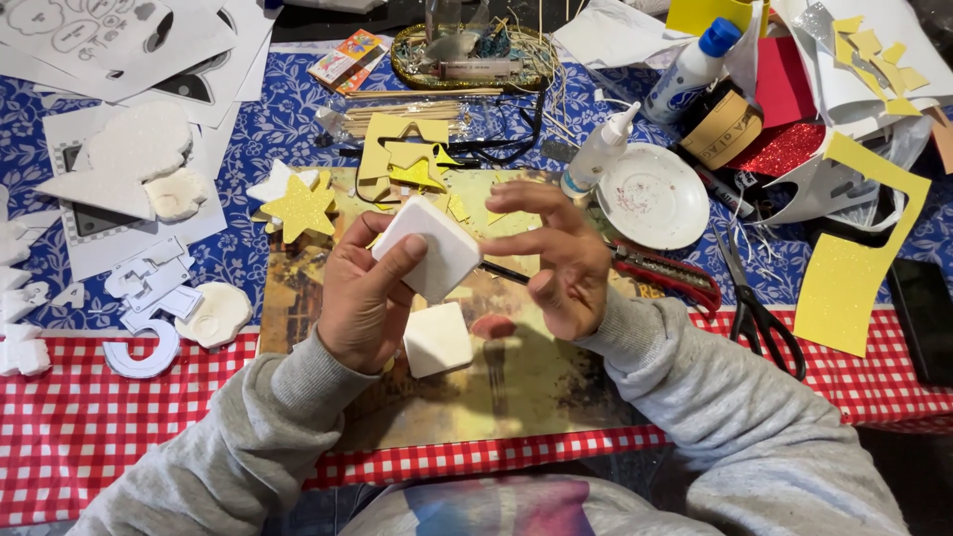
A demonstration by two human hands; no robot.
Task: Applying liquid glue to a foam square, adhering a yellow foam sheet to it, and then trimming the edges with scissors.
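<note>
While clear of the table, white foam square [434, 248] in left-hand grip [365, 298]; right hand [556, 260] open, just beside its edge.

A single head-worn camera looks steeply down and forward over the wearer's grey sleeves [715, 397] onto a cluttered craft table [69, 427], close enough that both hands fill the centre. The near table edge runs along the bottom of the view; the far side, with a glue bottle [692, 67], lies at the top.

Bright even light, soft shadows, rt hand [556, 260] blurred
</note>
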